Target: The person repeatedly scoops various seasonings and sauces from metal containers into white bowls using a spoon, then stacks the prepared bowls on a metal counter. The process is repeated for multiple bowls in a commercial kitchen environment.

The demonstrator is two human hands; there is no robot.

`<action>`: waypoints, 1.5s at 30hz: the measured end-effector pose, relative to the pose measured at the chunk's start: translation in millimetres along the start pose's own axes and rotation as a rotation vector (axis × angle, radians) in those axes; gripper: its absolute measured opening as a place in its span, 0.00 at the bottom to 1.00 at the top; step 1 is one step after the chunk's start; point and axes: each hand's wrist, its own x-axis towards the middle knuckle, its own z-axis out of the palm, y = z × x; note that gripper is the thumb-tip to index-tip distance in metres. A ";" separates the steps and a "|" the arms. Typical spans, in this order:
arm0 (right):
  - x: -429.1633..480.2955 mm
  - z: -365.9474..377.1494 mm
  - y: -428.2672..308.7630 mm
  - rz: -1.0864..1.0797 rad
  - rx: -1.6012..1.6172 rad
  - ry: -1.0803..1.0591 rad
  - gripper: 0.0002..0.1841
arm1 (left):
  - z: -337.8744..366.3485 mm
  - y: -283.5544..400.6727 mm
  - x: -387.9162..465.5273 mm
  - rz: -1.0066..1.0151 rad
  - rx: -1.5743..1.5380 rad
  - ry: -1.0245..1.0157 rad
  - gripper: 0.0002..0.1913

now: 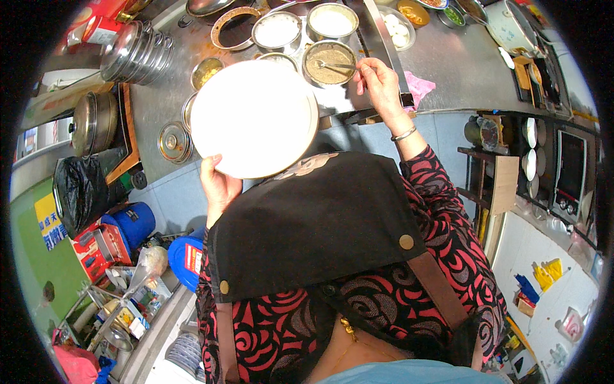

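My left hand (pixel 218 185) grips the near-left rim of a large round white plate or shallow bowl (pixel 254 120), its inside washed out by glare. In my right hand (pixel 381 84) is the handle of a metal spoon (pixel 338 66). The spoon's head rests in a grey-brown powder or paste (pixel 331 76) inside a round metal pot (pixel 304 68). Two metal pots with white contents, one pot (pixel 277 49) and another pot (pixel 332 37), stand behind it. The plate partly covers another pot with pale contents (pixel 280 59) and the rim of a bowl with yellow food (pixel 206 72).
Stacked metal lids (pixel 173 142) lie on the steel counter (pixel 148 113) at the left. Right of a raised metal edge (pixel 383 33) are a bowl of white round items (pixel 398 31) and a pink cloth (pixel 419 89). Blue buckets (pixel 136 223) stand on the floor to my left.
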 end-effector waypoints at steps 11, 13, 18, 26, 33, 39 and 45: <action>3.3 6.7 8.6 -0.013 0.083 0.038 0.08 | 0.4 0.4 -1.4 0.008 0.005 0.026 0.27; 3.1 5.7 7.7 -0.014 0.099 0.043 0.08 | 0.5 0.7 -1.5 0.004 0.005 0.027 0.27; 3.3 -4.7 2.8 0.071 0.261 0.076 0.08 | 1.1 2.0 -0.9 0.008 0.005 0.029 0.27; 3.9 -11.2 1.9 0.118 0.336 0.102 0.08 | 4.1 1.7 2.8 0.003 0.002 0.021 0.26; 3.6 2.5 11.6 0.066 0.254 0.057 0.07 | 5.3 2.0 1.5 0.001 0.014 0.003 0.27; 2.6 -4.4 5.6 0.086 0.283 0.063 0.09 | 4.8 3.1 -1.0 0.016 0.021 0.024 0.27; -3.4 -16.1 -10.1 0.105 0.376 0.079 0.08 | 13.0 11.2 0.8 0.029 0.048 0.049 0.28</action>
